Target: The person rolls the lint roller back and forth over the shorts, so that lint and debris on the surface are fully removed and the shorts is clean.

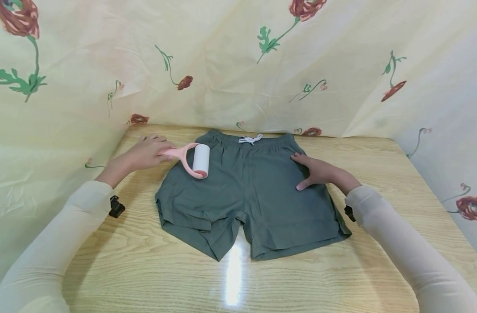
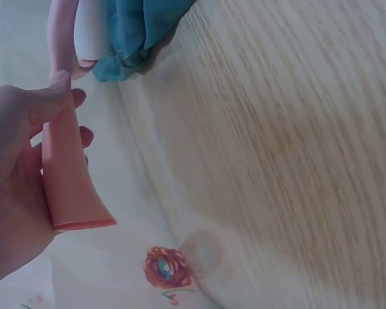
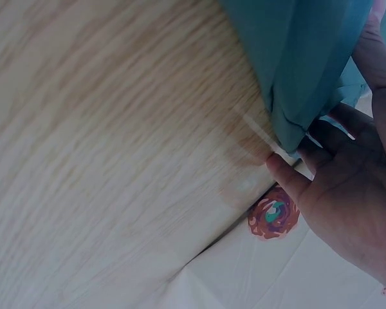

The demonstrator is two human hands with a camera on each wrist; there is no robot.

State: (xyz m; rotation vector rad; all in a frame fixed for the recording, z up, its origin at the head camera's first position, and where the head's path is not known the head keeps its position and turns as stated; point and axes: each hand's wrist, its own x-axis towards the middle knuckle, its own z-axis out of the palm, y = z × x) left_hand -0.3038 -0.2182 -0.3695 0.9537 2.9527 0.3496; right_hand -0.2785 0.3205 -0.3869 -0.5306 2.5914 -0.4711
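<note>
A pair of dark grey-green shorts (image 1: 223, 187) lies spread on the table, its white drawstring (image 1: 251, 139) tied at the waistband toward the back. My left hand (image 1: 150, 152) grips the pink handle of a lint roller (image 1: 201, 161), whose white cylinder is over the upper left part of the shorts. In the left wrist view the fingers and thumb wrap the handle (image 2: 71, 167). With fingers spread, my right hand (image 1: 316, 170) rests on the right side of the shorts near the hip edge. The right wrist view shows its fingers at the fabric's edge (image 3: 296, 96).
The shorts lie on a light wood-grain table (image 1: 144, 265) with a bright reflection near its front. A cream cloth with a flower print (image 1: 223, 65) hangs behind and along both sides. Dark wrist-camera mounts (image 1: 116, 207) sit at both cuffs.
</note>
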